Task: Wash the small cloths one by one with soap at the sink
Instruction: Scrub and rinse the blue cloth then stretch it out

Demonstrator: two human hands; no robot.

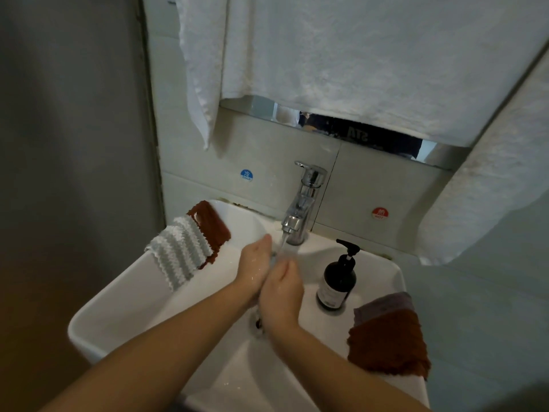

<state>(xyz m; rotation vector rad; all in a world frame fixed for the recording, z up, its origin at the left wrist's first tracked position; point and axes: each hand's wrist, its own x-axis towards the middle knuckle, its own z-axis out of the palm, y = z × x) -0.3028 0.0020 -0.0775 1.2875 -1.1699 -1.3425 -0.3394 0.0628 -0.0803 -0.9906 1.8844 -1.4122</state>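
Observation:
Water runs from the chrome tap (303, 200) into the white sink (118, 301). My left hand (255, 266) and my right hand (282, 292) meet under the stream, palms together, wet, with no cloth showing between them. The left fingers are straight and the right fingers curve loosely against the left hand. A grey-and-white striped cloth (178, 254) lies over a brown cloth (212, 223) on the sink's left rim. On the right rim a brown cloth (389, 343) lies over a purple-grey cloth (386, 306). A dark pump soap bottle (337, 281) stands right of the tap.
White towels (356, 55) hang over the mirror above the sink, and another drapes at the right. Cold and hot stickers sit on the tiled wall beside the tap. The drain (258, 322) shows beneath my right hand. A grey wall closes the left side.

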